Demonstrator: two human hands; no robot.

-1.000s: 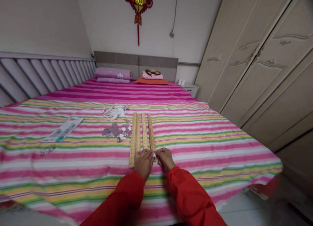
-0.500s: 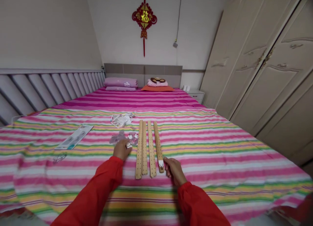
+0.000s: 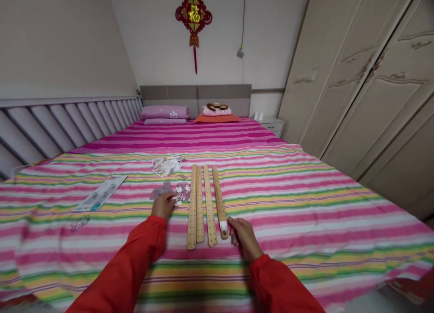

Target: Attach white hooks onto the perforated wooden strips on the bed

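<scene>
While your left hand (image 3: pixel 163 205) touches small clear plastic clips (image 3: pixel 179 192), grip unseen, right hand (image 3: pixel 243 235) half-open, perforated wooden strip (image 3: pixel 218 196) just left of its fingers (image 3: pixel 233 223).

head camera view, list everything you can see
wooden strips: four, tan with rows of holes, side by side mid-bed
white clip: one, on the near end of the rightmost strip
small pieces: a heap, clear and white, left of the strips
plastic bag: one, clear, beyond the heap
card: one, white and teal, far left
bedspread: one, pink, green and yellow stripes
pillows: two stacks, purple and pink-on-orange, at the headboard
wall ornament: one, red and gold, above the headboard
wardrobe: one, cream, right
left hand: red sleeve, at the heap
right hand: red sleeve, beside the clip
</scene>
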